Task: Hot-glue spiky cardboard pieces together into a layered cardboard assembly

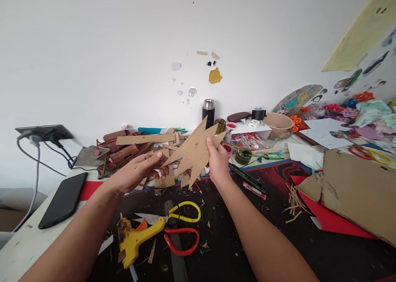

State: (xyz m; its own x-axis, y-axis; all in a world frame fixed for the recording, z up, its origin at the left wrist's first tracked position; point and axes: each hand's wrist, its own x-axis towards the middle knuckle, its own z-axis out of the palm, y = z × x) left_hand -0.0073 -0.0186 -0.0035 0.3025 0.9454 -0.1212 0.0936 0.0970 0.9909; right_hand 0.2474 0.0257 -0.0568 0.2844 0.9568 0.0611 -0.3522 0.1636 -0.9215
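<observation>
We have a spiky cardboard cutout (193, 150) up off the worktop, between the two hands and just past the middle of our view. The right hand (219, 160) grasps it near its right end — thumb flat on the near face, the other fingers hidden behind. The cutout slants from there, its long points running down and left, others up and right.

The left hand (139, 170) is off to the left, loosely open with fingers apart and a little curled. Its fingertips lie right by the cutout's leftmost point; we cannot tell whether they touch it. The cutout's weight sits with the right hand as far as we can see.

Below the hands, on a dark mat (219, 245), we note scissors (169, 220) with one yellow and one red handle, lying across a dark strip (179, 259). A yellow glue gun (136, 240) rests just left of them. Cardboard scraps (162, 183) lie behind the left hand; a cutter (247, 178) lies right of the right wrist.

Farther back, a black flask (208, 107) stands by the wall, partly covered by the cutout's upper point. A phone (64, 200) lies at far left; at right — a big cardboard sheet (360, 191) over red paper (335, 220).
</observation>
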